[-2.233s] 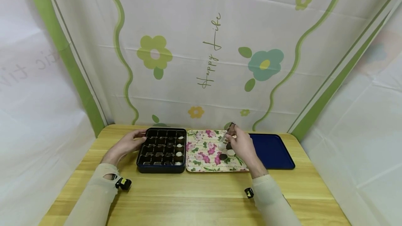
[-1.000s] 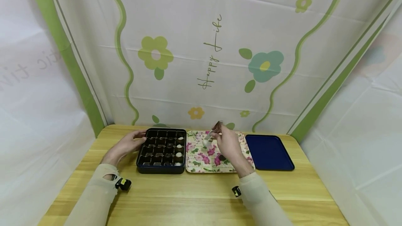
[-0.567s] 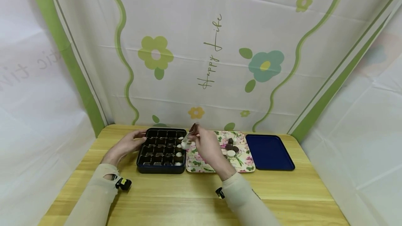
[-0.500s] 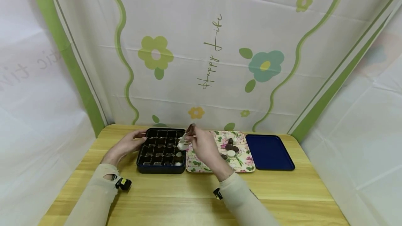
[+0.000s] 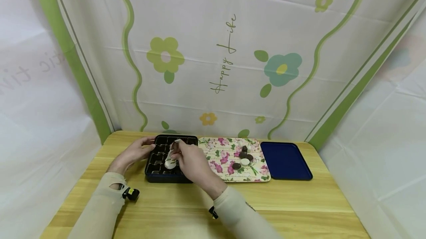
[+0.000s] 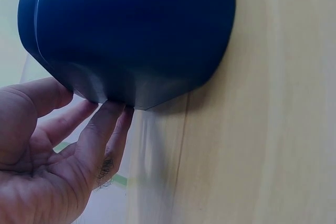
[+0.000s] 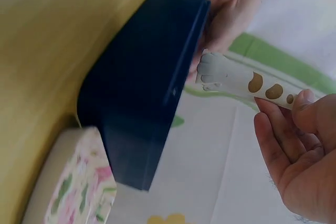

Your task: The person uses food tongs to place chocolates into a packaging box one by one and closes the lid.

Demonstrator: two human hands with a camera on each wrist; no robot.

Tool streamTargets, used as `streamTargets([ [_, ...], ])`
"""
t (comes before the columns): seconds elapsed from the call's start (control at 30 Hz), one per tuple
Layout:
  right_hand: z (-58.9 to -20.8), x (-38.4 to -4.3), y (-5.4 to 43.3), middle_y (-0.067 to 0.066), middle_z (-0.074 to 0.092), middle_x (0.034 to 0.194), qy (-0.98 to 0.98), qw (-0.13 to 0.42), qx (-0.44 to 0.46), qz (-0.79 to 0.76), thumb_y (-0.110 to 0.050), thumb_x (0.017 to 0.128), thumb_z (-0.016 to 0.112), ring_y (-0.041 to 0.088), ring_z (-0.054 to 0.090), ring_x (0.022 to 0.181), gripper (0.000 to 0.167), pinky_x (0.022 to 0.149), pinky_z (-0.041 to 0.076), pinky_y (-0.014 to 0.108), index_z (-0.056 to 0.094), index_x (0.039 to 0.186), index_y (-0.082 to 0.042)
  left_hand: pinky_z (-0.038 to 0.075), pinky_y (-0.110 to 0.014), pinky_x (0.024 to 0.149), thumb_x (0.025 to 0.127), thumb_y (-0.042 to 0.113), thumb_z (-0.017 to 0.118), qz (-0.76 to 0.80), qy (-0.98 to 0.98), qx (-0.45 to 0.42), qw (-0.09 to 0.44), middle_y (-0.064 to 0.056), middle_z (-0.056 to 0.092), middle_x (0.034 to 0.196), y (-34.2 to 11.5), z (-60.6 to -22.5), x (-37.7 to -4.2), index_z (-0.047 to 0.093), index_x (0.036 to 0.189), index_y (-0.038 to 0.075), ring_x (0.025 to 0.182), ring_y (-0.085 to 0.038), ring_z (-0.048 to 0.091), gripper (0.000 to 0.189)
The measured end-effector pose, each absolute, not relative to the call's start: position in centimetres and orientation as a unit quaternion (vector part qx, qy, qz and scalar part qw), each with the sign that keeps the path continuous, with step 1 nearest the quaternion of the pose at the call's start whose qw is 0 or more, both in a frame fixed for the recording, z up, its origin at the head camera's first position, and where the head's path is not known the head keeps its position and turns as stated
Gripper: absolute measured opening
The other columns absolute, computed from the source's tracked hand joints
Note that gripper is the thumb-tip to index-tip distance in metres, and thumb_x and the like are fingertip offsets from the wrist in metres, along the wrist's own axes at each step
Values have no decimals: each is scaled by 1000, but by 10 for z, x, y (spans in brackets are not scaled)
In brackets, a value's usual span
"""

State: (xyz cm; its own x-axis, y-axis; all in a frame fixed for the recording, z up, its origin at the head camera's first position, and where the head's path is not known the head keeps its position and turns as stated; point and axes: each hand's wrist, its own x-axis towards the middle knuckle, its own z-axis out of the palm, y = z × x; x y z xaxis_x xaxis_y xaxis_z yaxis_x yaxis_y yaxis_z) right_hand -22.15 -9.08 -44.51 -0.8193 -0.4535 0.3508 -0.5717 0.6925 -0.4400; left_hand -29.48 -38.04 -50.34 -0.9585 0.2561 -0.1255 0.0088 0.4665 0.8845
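Over the dark blue compartment box (image 5: 156, 178), my right hand (image 5: 193, 160) pinches a pair of cat-paw tongs (image 7: 236, 78), white with brown spots. The white paw tip is above the box's middle compartments in the head view; whether it grips a chocolate I cannot tell. My right hand and forearm hide the box's right columns. My left hand (image 5: 137, 152) rests against the box's left side, its fingertips (image 6: 113, 109) touching the wall in the left wrist view. Dark and white chocolates (image 5: 245, 161) lie on the flowered tray (image 5: 208, 176) to the right.
A flat dark blue lid or tray (image 5: 287, 161) lies right of the flowered tray. Everything sits on a wooden table (image 5: 166, 209), with a flower-printed white curtain (image 5: 199, 84) behind its back edge and more white sheeting on both sides.
My right hand has carried the tongs leftward from the chocolates on the flowered tray, past the box's right column, to above its middle. My left hand has stayed at the box.
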Motion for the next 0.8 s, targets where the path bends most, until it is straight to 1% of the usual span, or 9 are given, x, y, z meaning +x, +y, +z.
streamTargets([
  [0.1, -449, -220, -98, -1, 81, 90, -917, 112, 286, 253, -21, 117, 74, 6, 67, 63, 9, 56, 45, 15, 73, 112, -15, 64, -57, 122, 126, 11, 51, 511, 847, 81, 120, -47, 43, 173, -381, -504, -295, 31, 178, -15, 158, -63, 55, 61],
  [0.17, -451, -219, -100, -2, 79, 87, -920, 112, 287, 242, -21, 117, 75, 5, 66, 63, 9, 55, 46, 16, 72, 111, -16, 65, -55, 121, 126, 10, 51, 513, 846, 83, 119, -47, 44, 173, -381, -504, -295, 32, 177, -15, 157, -62, 56, 60],
  [0.3, -454, -218, -102, -4, 79, 88, -920, 111, 292, 238, -22, 118, 74, 3, 64, 63, 8, 55, 45, 16, 72, 112, -17, 67, -50, 119, 126, 10, 51, 519, 843, 84, 119, -47, 45, 171, -381, -505, -295, 32, 177, -16, 154, -60, 60, 60],
  [0.53, -457, -219, -102, -6, 86, 99, -906, 101, 303, 278, -28, 115, 76, -2, 67, 68, 11, 58, 46, 12, 72, 112, -19, 68, -47, 118, 126, 9, 51, 528, 837, 84, 119, -46, 46, 170, -381, -507, -296, 32, 177, -16, 152, -58, 62, 60],
  [0.7, -457, -221, -96, -3, 89, 106, -896, 89, 302, 315, -27, 115, 76, 2, 77, 79, 10, 65, 52, 12, 71, 113, -18, 68, -46, 117, 126, 8, 52, 520, 842, 85, 114, -46, 48, 169, -382, -507, -296, 33, 176, -16, 152, -58, 62, 59],
  [0.8, -455, -222, -89, -2, 89, 107, -892, 83, 295, 331, -28, 116, 75, 2, 75, 78, 10, 67, 53, 14, 72, 115, -18, 68, -48, 118, 126, 10, 52, 509, 849, 84, 112, -47, 46, 171, -381, -507, -296, 33, 177, -15, 154, -60, 60, 60],
])
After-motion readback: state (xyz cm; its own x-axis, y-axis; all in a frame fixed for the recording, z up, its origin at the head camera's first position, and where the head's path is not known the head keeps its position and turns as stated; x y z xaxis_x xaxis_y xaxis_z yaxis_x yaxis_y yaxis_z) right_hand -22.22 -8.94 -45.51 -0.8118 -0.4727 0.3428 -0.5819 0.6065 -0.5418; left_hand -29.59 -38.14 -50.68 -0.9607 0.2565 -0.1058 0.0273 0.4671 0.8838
